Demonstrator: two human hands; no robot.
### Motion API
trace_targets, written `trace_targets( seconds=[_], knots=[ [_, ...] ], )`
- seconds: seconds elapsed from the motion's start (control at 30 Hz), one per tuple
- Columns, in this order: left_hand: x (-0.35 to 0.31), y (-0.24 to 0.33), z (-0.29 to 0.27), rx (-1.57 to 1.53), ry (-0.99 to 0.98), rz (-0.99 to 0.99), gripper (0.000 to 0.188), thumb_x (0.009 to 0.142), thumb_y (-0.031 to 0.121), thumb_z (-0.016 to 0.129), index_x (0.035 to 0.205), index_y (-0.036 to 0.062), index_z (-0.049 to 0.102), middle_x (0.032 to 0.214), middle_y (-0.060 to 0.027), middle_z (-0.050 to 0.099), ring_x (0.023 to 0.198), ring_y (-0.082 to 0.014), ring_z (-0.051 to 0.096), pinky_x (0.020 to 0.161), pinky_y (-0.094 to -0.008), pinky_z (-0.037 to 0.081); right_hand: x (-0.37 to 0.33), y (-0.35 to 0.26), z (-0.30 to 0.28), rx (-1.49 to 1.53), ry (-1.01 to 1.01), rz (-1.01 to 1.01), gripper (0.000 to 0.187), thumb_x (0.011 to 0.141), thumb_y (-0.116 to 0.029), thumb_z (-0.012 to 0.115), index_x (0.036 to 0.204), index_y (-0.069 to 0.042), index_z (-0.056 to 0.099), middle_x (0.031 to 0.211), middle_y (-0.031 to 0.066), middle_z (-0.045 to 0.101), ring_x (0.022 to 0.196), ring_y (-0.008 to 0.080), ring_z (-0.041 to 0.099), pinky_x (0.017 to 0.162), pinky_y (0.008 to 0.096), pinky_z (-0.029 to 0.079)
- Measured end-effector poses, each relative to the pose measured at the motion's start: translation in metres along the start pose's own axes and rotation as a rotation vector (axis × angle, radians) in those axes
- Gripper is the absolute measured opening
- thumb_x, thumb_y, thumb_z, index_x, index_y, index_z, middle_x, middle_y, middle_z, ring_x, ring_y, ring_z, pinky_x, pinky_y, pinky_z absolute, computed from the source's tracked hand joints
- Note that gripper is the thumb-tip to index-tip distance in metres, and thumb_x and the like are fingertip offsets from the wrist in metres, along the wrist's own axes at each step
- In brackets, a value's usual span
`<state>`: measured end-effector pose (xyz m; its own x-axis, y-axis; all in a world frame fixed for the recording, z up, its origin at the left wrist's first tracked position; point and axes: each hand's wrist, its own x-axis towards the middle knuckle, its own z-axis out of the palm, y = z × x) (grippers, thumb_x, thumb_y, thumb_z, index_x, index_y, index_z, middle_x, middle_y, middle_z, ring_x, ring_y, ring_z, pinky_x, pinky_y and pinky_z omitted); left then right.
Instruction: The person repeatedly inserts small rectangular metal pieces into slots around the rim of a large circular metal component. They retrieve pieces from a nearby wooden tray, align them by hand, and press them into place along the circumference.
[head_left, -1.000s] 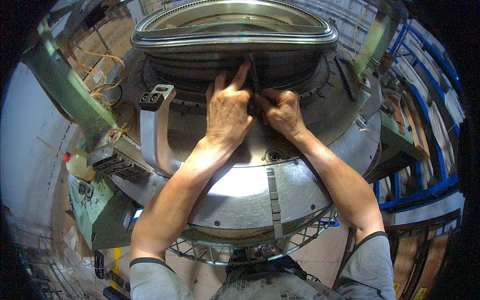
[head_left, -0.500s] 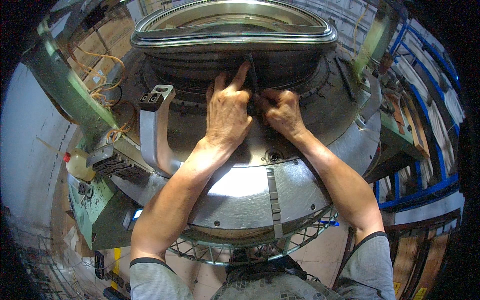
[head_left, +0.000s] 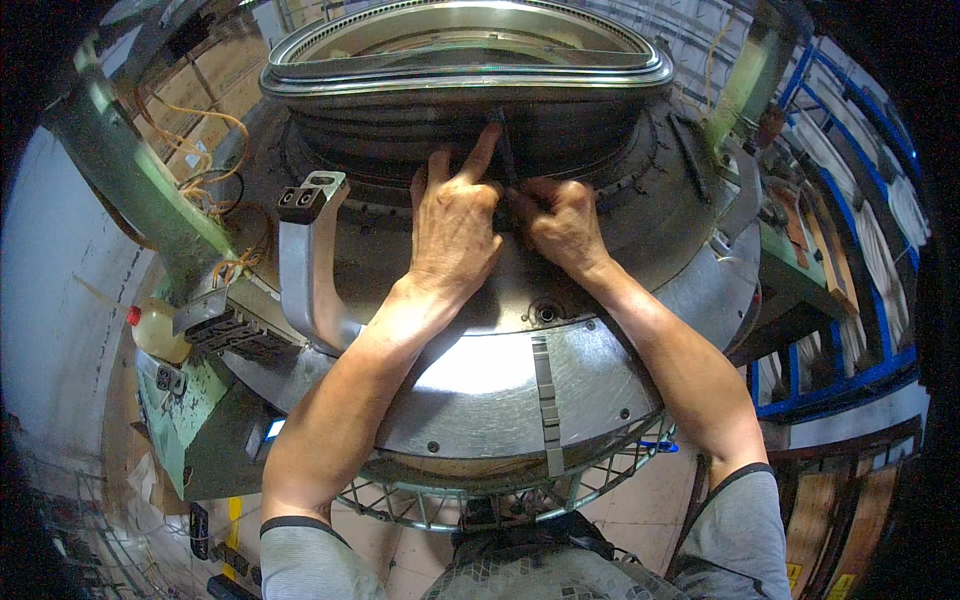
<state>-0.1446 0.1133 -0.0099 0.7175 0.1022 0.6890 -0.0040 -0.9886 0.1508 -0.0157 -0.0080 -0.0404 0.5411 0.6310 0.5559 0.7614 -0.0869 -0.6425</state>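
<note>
A large round machine has a dark ribbed cylinder below its shiny metal ring. My left hand lies at the cylinder's front with its fingers apart. Its index finger reaches up and touches a narrow dark strip standing against the cylinder wall. To the right, my right hand is closed, thumb and index finger pinched at the strip's lower end. Shadow hides the fingertips, and what exactly they grip cannot be made out.
A curved metal handle rises left of my forearm. A black bar lies on the machine's right side. Green posts flank it, with orange cables on the left. A red-capped bottle stands at far left; blue racks at right.
My right hand has shifted very slightly at the strip's lower end. My left hand stays in place, index finger on the strip.
</note>
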Motion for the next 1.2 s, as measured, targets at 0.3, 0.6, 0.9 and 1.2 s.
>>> trace_targets(
  seconds=[0.3, 0.6, 0.9, 1.2],
  knots=[
    [-0.0008, -0.0005, 0.0011, 0.011, -0.005, -0.006, 0.025, 0.061, -0.001, 0.068, 0.084, 0.0018, 0.075, 0.158, -0.0122, 0.041, 0.128, -0.0499, 0.045, 0.111, -0.0514, 0.043, -0.0002, -0.0011, 0.0003, -0.043, 0.042, -0.083, 0.016, 0.092, -0.014, 0.069, 0.093, 0.001, 0.075, 0.069, 0.0134, 0.071, 0.058, 0.0109, 0.061, 0.054, 0.0324, 0.048],
    [-0.0001, -0.0010, 0.0023, 0.008, -0.012, -0.006, 0.026, 0.061, -0.001, 0.068, 0.086, 0.0019, 0.075, 0.160, -0.0111, 0.039, 0.130, -0.0505, 0.044, 0.112, -0.0506, 0.042, -0.0008, -0.0087, -0.0011, 0.049, 0.042, 0.002, 0.016, 0.087, -0.014, 0.066, 0.084, 0.001, 0.073, 0.078, 0.0277, 0.066, 0.063, 0.0396, 0.067, 0.060, 0.0440, 0.050],
    [0.0003, -0.0006, 0.0013, -0.021, -0.029, -0.006, 0.025, 0.061, -0.002, 0.067, 0.085, 0.0003, 0.075, 0.159, -0.0139, 0.039, 0.129, -0.0527, 0.044, 0.112, -0.0508, 0.042, 0.0011, -0.0075, 0.0000, 0.009, 0.055, 0.009, 0.017, 0.085, -0.014, 0.066, 0.089, 0.000, 0.074, 0.081, 0.0280, 0.067, 0.066, 0.0391, 0.069, 0.062, 0.0439, 0.052],
    [-0.0010, -0.0014, 0.0012, -0.013, -0.047, -0.012, 0.022, 0.064, 0.000, 0.068, 0.085, 0.0021, 0.076, 0.161, -0.0115, 0.037, 0.133, -0.0532, 0.040, 0.113, -0.0539, 0.040, 0.0004, -0.0052, -0.0002, -0.031, 0.042, -0.035, 0.017, 0.091, -0.014, 0.069, 0.093, 0.002, 0.075, 0.072, 0.0179, 0.072, 0.060, 0.0134, 0.064, 0.057, 0.0333, 0.050]
  ],
)
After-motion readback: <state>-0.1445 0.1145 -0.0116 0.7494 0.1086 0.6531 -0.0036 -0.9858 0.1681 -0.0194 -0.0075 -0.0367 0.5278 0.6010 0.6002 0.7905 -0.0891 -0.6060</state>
